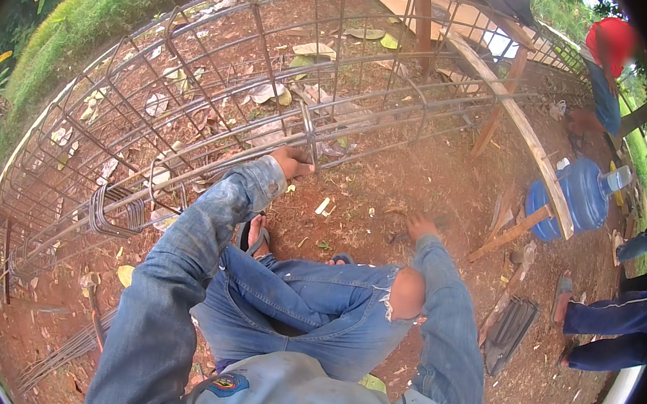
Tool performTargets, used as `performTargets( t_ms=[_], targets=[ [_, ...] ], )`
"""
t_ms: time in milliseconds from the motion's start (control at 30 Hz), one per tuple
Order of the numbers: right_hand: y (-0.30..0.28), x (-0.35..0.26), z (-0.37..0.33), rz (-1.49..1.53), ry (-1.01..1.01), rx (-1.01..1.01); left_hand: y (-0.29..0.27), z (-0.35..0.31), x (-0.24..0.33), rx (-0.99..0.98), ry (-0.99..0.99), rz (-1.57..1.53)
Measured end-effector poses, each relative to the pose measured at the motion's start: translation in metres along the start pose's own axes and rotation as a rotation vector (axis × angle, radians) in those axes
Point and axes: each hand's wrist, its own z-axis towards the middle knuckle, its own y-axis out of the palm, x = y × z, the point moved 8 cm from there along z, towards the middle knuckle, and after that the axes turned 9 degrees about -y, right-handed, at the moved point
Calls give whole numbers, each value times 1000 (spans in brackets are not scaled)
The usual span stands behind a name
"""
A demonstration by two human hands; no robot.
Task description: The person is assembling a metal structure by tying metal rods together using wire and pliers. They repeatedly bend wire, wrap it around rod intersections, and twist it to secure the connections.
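A long cage of steel reinforcing bars curves across the ground in front of me. My left hand is closed around the lower corner of a square steel stirrup, at the cage's near side. Several more stirrups stand bunched together on the bars further left. My right hand reaches low over the reddish soil, apart from the cage. It is blurred, and a small dark thing lies by its fingers; whether the hand holds it I cannot make out.
A wooden support props the cage at right, beside a blue water jug. A dark ribbed object lies right of my knee. Loose rods lie at lower left. A person in red and other people's legs are at right.
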Motion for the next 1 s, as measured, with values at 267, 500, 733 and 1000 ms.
performTargets(
  t_ms=[267,500,733,1000],
  targets=[
    [25,12,-60,222,241,-71,1,34,-14,10,100,19],
    [-29,54,-235,666,638,871,-3,-19,25,378,233,370],
    [-184,-4,-402,1410,90,1642,0,-33,34,473,192,423],
    [-283,-104,-368,1569,-192,1458,-3,-66,33,721,366,488]
  ],
)
